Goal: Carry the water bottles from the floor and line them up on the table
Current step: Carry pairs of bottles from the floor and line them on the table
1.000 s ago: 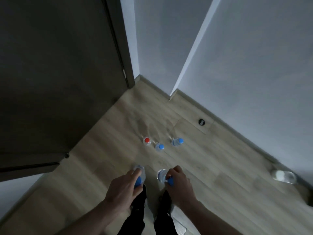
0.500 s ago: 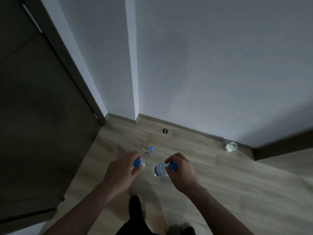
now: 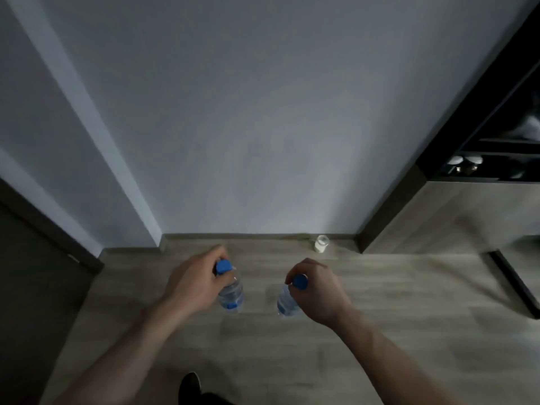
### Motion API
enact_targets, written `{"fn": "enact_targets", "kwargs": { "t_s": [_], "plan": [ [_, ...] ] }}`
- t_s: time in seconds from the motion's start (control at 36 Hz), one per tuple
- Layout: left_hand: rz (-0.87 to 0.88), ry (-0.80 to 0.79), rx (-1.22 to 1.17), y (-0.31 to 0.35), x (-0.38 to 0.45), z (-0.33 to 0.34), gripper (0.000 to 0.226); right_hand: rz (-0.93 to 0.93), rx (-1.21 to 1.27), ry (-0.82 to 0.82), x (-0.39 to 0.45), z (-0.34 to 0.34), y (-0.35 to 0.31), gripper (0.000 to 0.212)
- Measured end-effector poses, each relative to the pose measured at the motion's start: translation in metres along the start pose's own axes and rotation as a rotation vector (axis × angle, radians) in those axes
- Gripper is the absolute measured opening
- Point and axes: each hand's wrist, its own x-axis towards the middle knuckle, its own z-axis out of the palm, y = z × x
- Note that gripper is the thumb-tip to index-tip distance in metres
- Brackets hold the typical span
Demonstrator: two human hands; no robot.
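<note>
My left hand (image 3: 194, 283) grips a clear water bottle (image 3: 231, 292) with a blue cap by its neck, the bottle hanging above the wooden floor. My right hand (image 3: 317, 289) holds a second blue-capped water bottle (image 3: 285, 302) the same way, about a hand's width to the right of the first. Both bottles hang roughly upright in the air in front of me. The bottles left on the floor are out of view, and no table is visible.
A grey wall stands straight ahead with a baseboard (image 3: 248, 237). A small white container (image 3: 321, 244) sits on the floor against it. A dark door (image 3: 35, 287) is at left. A dark shelf unit (image 3: 482, 171) with items stands at right. My shoe (image 3: 190, 387) shows below.
The view has swung right, away from the corner and the bottles on the floor, toward the wall and shelf unit. Both hands still hold their bottles, now farther apart.
</note>
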Motion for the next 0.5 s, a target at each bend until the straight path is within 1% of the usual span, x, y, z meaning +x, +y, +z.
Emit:
{"fn": "enact_targets", "kwargs": {
  "t_s": [0.14, 0.22, 0.33, 0.5],
  "plan": [
    [0.134, -0.071, 0.021, 0.092, 0.013, 0.026, 0.023, 0.055, -0.014, 0.090, -0.034, -0.063, 0.054, 0.021],
    [0.205, -0.079, 0.036, 0.130, 0.023, 0.035, 0.023, 0.092, -0.016, 0.133, -0.047, -0.088, 0.078, 0.022],
    [0.336, -0.097, 0.073, 0.196, 0.045, 0.057, 0.023, 0.176, 0.006, 0.239, -0.066, -0.130, 0.121, 0.020],
    [0.489, -0.150, 0.075, 0.289, 0.087, 0.099, 0.025, 0.262, 0.018, 0.338, -0.084, -0.190, 0.180, 0.020]
  ]
}}
